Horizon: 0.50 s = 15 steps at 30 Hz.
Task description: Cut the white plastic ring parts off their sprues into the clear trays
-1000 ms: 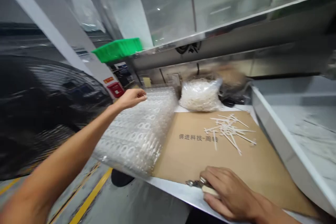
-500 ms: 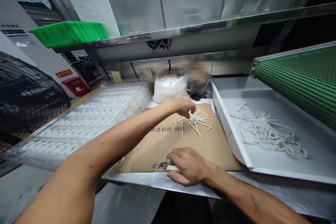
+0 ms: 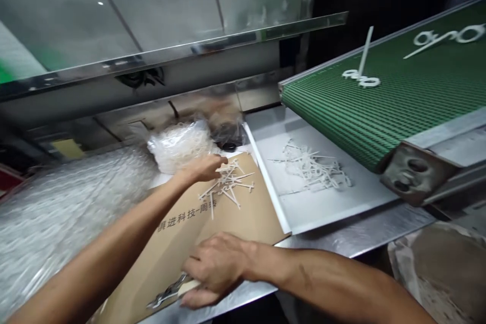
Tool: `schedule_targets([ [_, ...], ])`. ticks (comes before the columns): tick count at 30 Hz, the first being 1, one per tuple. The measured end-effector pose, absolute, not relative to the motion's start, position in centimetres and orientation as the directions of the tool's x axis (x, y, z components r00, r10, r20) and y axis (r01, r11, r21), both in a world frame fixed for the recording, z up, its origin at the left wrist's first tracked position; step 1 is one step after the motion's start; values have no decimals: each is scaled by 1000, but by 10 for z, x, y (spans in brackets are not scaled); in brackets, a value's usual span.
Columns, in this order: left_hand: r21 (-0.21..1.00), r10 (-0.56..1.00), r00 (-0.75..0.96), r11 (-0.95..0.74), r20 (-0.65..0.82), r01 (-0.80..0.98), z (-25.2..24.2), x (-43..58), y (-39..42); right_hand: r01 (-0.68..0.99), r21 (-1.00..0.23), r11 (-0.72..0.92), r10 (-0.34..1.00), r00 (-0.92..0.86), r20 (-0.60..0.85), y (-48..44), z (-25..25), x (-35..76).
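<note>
One pale-handled tool (image 3: 186, 288) in right hand (image 3: 218, 266)

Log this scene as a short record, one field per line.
Left hand: at the edge of the loose white pieces; grip unclear
Right hand: closed around a pale-handled tool
Cardboard: under the loose white pieces, dark print showing
Tray: right of the cardboard, holding a white heap
Green belt: higher than the tray, bearing ringed white parts

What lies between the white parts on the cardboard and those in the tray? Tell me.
A cardboard strip, then the tray's raised side wall, then bare tray floor, as the head view shows.
</note>
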<state>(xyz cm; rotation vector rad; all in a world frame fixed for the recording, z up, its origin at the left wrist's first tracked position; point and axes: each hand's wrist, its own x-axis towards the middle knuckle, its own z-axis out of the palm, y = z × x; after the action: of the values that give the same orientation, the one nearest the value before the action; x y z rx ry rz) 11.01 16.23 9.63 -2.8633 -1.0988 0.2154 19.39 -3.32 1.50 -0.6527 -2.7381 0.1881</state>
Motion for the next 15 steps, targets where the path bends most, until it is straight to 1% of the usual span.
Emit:
schedule_targets([
  [4, -59, 608, 788, -787, 95, 614, 128, 145, 156, 412, -201, 889, 453, -857, 247, -32, 17, 196],
  [6, -30, 559, 806, -818, 196, 574, 138, 173, 145, 413, -203, 888, 455, -853, 254, -32, 16, 196],
  [7, -14, 529, 819, -838, 224, 545, 140, 188, 139, 412, -205, 888, 456, -850, 263, -31, 15, 196],
  [9, 0, 475, 856, -874, 203, 485, 139, 220, 128, 408, -224, 885, 459, -844, 276, -31, 14, 196],
  [11, -7, 448, 884, -891, 132, 453, 131, 251, 121, 398, -272, 876, 465, -848, 255, -28, 13, 197],
  [13, -27, 451, 889, -890, 80, 455, 118, 278, 121, 381, -332, 863, 465, -855, 229, -25, 14, 198],
  [15, -33, 457, 887, -887, 59, 460, 105, 300, 126, 341, -373, 863, 440, -870, 224, -21, 15, 199],
])
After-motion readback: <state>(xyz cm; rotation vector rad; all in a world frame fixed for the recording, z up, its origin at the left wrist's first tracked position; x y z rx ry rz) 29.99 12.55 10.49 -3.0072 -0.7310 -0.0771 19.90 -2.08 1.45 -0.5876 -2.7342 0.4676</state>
